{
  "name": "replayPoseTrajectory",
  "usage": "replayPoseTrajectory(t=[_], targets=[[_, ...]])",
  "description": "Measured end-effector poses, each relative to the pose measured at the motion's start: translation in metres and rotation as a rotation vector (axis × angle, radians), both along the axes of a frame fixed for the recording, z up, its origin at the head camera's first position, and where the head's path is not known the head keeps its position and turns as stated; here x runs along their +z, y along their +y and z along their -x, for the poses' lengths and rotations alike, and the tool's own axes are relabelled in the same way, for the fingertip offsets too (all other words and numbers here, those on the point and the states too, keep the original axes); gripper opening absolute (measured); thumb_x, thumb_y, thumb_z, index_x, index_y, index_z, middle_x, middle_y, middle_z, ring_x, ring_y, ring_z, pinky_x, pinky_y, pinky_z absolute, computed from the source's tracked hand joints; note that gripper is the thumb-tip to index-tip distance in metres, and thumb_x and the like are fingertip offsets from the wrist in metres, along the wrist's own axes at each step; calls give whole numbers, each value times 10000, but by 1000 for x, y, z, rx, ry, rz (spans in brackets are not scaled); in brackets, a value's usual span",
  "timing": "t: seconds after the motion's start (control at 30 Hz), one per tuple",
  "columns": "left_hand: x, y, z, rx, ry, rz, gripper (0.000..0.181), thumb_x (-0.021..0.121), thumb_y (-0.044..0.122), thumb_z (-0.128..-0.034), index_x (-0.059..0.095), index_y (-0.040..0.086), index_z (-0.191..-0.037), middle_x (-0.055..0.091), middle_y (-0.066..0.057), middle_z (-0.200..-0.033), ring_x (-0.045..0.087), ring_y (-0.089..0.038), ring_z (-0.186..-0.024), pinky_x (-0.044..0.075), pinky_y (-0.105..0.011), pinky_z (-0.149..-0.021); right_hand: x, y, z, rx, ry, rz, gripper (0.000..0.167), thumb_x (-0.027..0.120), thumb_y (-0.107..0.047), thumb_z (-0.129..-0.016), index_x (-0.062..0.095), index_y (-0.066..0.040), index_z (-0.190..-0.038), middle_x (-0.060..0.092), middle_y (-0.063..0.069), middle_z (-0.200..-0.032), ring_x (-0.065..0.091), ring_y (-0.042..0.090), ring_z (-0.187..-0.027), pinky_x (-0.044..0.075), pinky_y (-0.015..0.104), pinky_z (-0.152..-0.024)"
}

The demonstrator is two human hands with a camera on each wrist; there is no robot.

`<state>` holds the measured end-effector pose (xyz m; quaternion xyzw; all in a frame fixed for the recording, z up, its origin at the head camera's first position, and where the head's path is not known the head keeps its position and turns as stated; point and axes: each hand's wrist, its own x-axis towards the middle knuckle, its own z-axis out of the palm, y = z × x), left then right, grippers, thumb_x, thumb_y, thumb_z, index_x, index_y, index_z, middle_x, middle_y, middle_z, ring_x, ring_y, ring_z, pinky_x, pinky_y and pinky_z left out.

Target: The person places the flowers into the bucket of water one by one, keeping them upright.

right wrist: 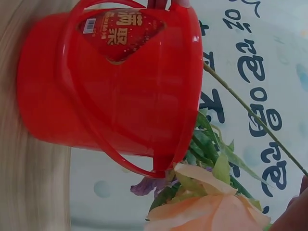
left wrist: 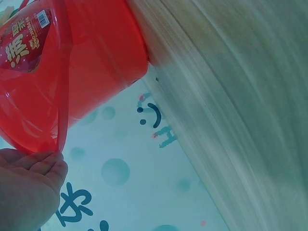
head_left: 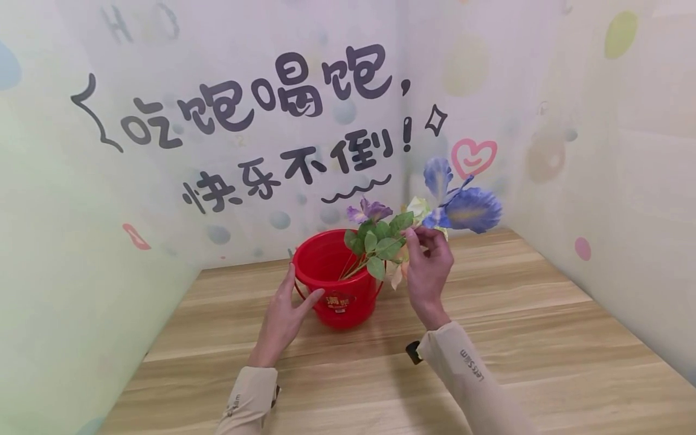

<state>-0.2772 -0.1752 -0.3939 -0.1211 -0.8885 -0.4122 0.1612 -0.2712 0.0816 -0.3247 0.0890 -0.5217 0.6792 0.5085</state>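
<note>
A red bucket [head_left: 337, 308] stands on the table with its handle hanging down. My left hand [head_left: 283, 320] holds it at the left rim, thumb at the front and fingers along the side. Right of the bucket, my right hand [head_left: 429, 272] pinches a flower stem [right wrist: 255, 115] below a large blue iris [head_left: 470, 208]. That stem slants down into the bucket opening; its lower end is hidden. A purple flower [head_left: 370, 210] and green leaves [head_left: 388, 248] lean over the right rim. A peach-coloured flower [right wrist: 207, 211] hangs outside the rim, beneath my right hand.
The wood-grain table [head_left: 522, 338] meets printed walls at the back and sides. A pale yellow-white flower [head_left: 417, 208] sits behind the iris. On the bucket's front is a dark red label [left wrist: 26, 41] with a barcode.
</note>
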Motion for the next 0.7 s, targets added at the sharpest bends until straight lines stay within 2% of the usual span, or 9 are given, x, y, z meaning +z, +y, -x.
replayPoseTrajectory(t=[0.13,0.23,0.43,0.53,0.7], targets=[[0,0,0,1,-6,-1,1013,652,667,-918,161,211,-1678,267,-47,-1691,271,-347,-1528,445,-591,-1074,-3,-1,1,10,-8,-6,131,701,31,-955,631,142,-965,716,199,-879,649,72,-799,400,175,-613],[0,0,0,2,-8,0,1014,650,668,-917,159,213,-1679,266,-48,-1691,269,-348,-1529,449,-589,-1071,-5,-1,1,11,-13,-17,146,697,21,-957,629,149,-973,710,261,-886,642,71,-806,397,189,-633],[0,1,-1,3,-3,-2,1008,659,653,-922,165,206,-1678,272,-60,-1688,276,-358,-1525,460,-588,-1057,-8,-2,-2,2,-42,-60,97,705,-3,-952,659,82,-961,730,247,-898,613,75,-824,343,251,-700],[0,1,-1,5,-6,-6,1005,669,641,-924,167,206,-1678,271,-62,-1688,276,-359,-1524,465,-587,-1051,-8,-4,-4,13,-32,-66,84,705,1,-946,668,74,-963,734,218,-886,604,84,-843,345,308,-770],[1,1,-1,3,-10,-14,1002,676,636,-922,170,215,-1678,274,-56,-1688,277,-357,-1524,482,-584,-1035,-7,-8,-8,44,-4,-64,126,692,-6,-956,648,112,-957,707,214,-865,603,107,-868,381,357,-956]])
